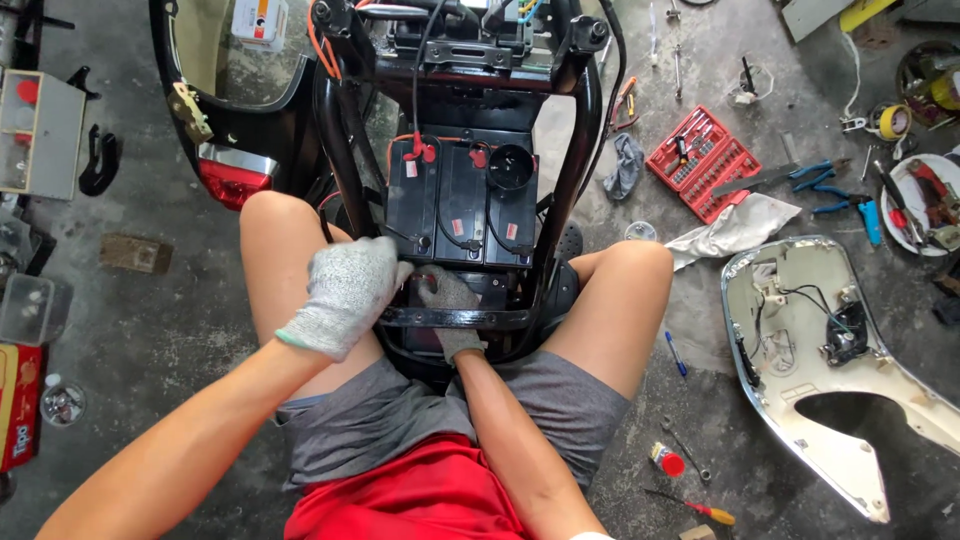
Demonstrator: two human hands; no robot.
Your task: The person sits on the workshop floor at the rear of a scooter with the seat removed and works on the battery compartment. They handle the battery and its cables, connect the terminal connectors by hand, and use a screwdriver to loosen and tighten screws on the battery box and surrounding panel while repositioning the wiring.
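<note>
I sit astride a stripped scooter frame (345,130) of black tubes. Black batteries (460,200) with red and black cables sit side by side in the frame's bay. My left hand (345,290), in a grey knit glove, rests over my left knee and reaches to the near end of the battery bay. My right hand (450,300), also gloved, is down between my legs, fingers curled at the black crossbar (455,319) just below the batteries. What either hand grips is hidden.
A white scooter body panel (850,350) lies on the concrete at right. A red socket set (703,160), blue pliers (830,180), rags, a tape roll and screwdrivers are scattered at upper right. The red tail light (232,178) and boxes are at left.
</note>
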